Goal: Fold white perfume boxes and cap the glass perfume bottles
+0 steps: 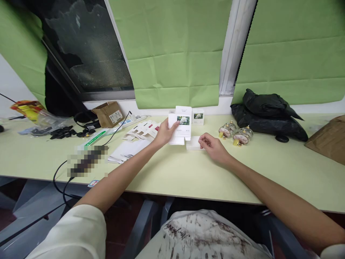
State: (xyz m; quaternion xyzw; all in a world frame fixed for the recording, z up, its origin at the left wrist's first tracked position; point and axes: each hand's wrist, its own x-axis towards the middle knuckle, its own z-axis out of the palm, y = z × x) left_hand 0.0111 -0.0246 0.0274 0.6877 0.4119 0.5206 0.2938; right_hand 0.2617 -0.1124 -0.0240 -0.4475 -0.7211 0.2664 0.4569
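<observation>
My left hand [165,133] is closed on a white paper carton [183,129] with a white-flower picture, thumb across its front. The carton is held up above the table, with flaps sticking out at top and bottom. My right hand [214,146] has its fingers curled together at the right end of a small plain white box [192,143]; the fingertips appear to grip its edge. Behind them stands another white flower-print carton [198,117]. To the right of my right hand sit two ornate glass jars with gold trim, the nearer jar [243,136] and the farther jar [228,129].
Flat carton blanks [142,130] and white sheets [126,150] lie left of my left hand. Farther left are an open cardboard box [108,114], black cables and a pixelated object [87,160]. Black plastic bags [269,117] and a brown carton [327,140] occupy the right.
</observation>
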